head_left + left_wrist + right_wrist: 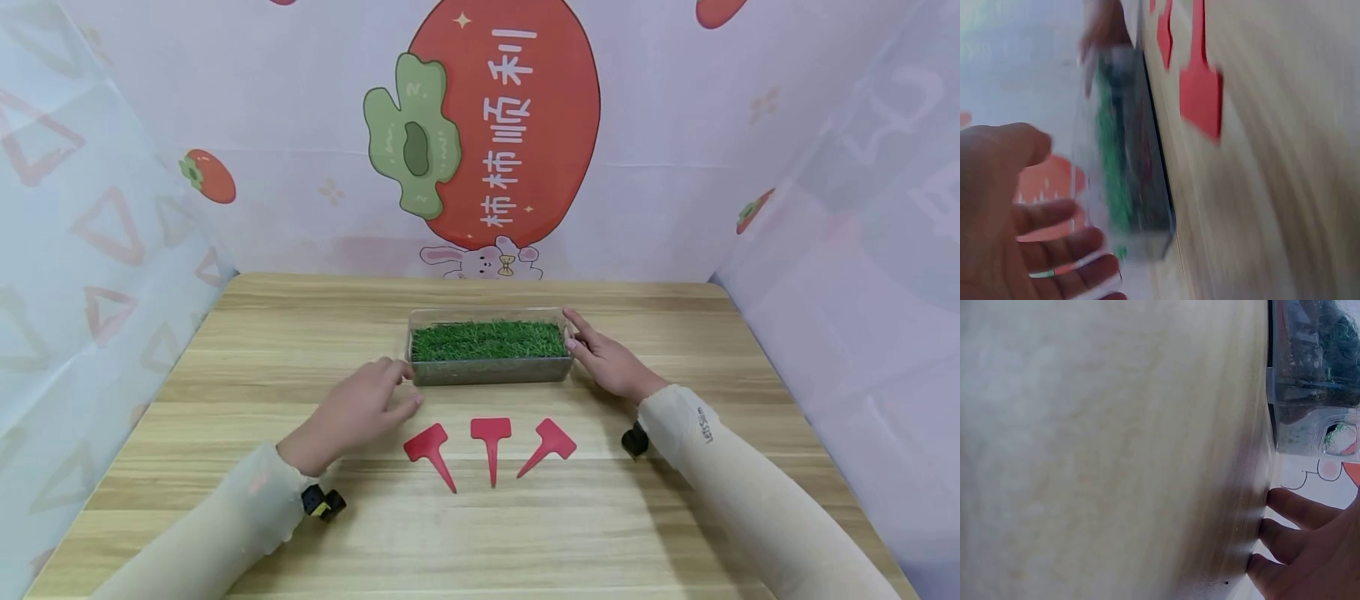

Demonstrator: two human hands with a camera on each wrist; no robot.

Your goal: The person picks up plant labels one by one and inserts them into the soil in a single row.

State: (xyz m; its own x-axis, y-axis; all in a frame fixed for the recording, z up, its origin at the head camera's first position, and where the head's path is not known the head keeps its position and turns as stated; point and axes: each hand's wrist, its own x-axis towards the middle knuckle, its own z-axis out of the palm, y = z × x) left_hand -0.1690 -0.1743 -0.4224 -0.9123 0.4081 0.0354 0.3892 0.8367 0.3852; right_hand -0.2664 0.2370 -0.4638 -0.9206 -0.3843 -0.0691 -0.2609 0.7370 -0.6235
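- Grass [487, 340], bright green, sits in a clear box [491, 372] in the middle of the head view.
- In that view, the left hand [352, 412] is by the box's left end. Its grip is wide and loose. I cannot tell if it touches.
- The right hand [611, 362] has its thumb and pointing finger at the box's right end. Its grip is wide.
- Three red tags [491, 429], like the letter T, lie on the wooden surface [525, 550] below the box.
- A big red fruit picture [540, 125] is at the top.
- In the blurry left wrist view, the left hand is at the lower left, fingers spread. The box is near the middle, with red tags up top.
- In the right wrist view, the box is at the upper right. At the lower right are three nearly straight fingers, apart from the box.
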